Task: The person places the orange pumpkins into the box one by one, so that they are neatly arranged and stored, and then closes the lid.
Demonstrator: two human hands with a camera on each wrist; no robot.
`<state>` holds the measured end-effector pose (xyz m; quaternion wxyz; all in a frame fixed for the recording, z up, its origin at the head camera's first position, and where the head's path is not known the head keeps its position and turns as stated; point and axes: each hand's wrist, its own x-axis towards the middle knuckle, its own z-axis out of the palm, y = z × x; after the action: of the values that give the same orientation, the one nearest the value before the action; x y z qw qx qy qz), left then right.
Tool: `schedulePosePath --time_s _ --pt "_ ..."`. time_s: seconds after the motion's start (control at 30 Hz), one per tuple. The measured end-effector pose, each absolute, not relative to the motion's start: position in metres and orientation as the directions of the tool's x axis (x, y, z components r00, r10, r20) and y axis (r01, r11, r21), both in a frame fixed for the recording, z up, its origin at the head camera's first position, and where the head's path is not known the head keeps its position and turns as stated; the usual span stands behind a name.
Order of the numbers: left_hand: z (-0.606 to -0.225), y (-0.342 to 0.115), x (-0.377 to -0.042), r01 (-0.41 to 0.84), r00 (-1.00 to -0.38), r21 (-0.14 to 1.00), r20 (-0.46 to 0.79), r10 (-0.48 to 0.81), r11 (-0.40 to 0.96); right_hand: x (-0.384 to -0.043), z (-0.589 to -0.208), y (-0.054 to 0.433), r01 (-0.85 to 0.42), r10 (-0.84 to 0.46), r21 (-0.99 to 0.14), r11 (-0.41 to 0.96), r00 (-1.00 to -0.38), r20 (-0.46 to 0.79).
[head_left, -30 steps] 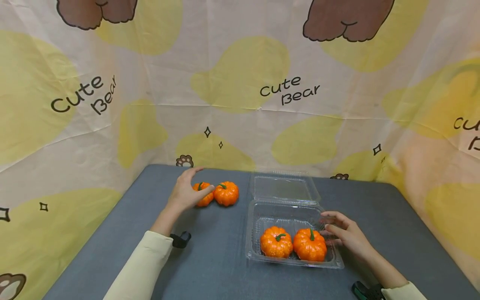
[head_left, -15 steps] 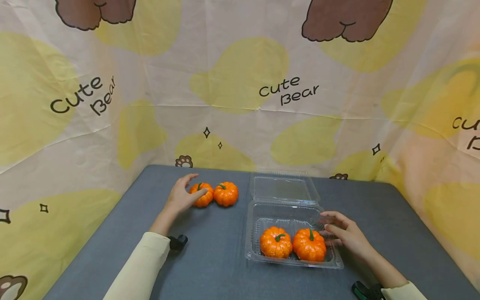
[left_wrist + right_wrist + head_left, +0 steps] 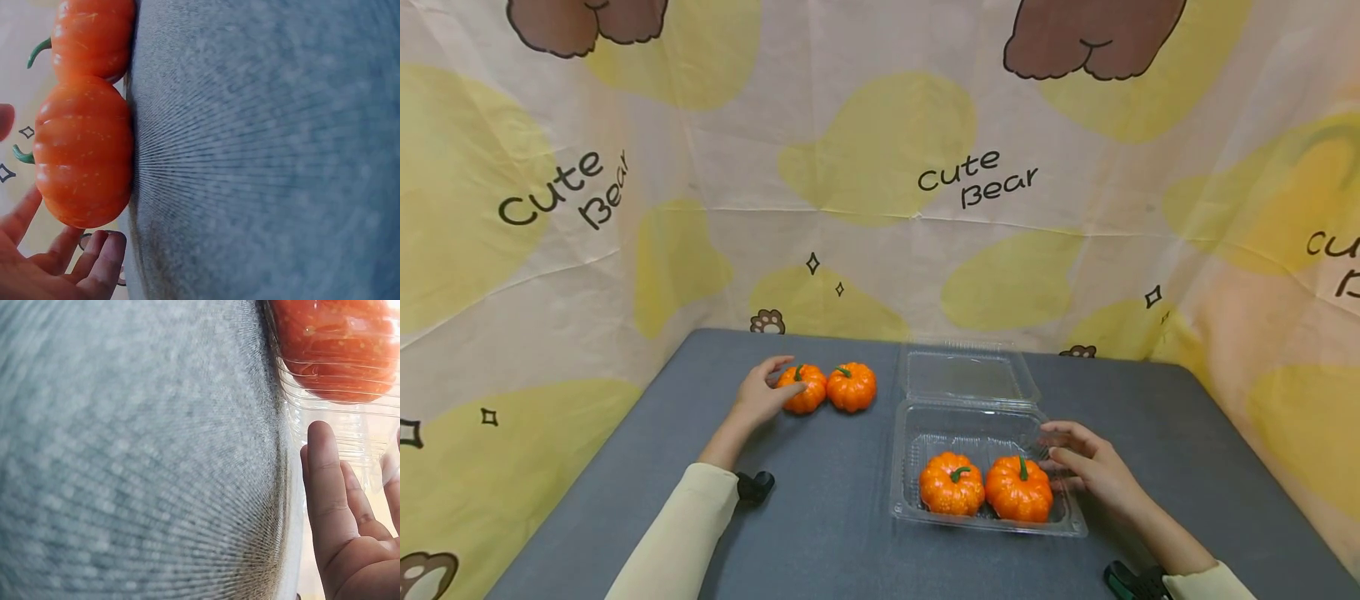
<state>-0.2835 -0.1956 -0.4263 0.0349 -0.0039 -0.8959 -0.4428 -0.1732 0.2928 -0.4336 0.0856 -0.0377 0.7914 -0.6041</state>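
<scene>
My left hand (image 3: 760, 396) is spread around the left side of a small orange pumpkin (image 3: 806, 390) with a green stem. In the left wrist view the thumb (image 3: 5, 120) stands apart from that pumpkin (image 3: 84, 153), and the fingers (image 3: 103, 262) lie close to its side; contact is hard to tell. A second pumpkin (image 3: 852, 387) sits against it on the right. My right hand (image 3: 1097, 467) rests beside the right wall of a clear plastic clamshell box (image 3: 917, 425), its fingers (image 3: 325, 469) extended along the wall. Inside the box sit two more pumpkins, a left one (image 3: 952, 484) and a right one (image 3: 1019, 490).
The box's clear lid (image 3: 970, 375) lies folded back toward the rear of the grey table (image 3: 827, 517). A printed cloth backdrop (image 3: 880, 167) rises behind the table and at both sides.
My left hand has drawn slightly back to the left and lowered around the left pumpkin, its thumb coming across the pumpkin's front. The right hand, box and pumpkins stay put.
</scene>
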Motion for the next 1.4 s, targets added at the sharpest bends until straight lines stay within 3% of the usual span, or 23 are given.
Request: schedulePosePath --time_s 1.4 --pt "-0.4307 -0.1977 -0.2829 -0.013 -0.999 0.825 0.010 -0.039 0.565 -0.1722 -0.4351 0.2946 0.012 -0.177 -0.964 0.265 -0.982 -0.061"
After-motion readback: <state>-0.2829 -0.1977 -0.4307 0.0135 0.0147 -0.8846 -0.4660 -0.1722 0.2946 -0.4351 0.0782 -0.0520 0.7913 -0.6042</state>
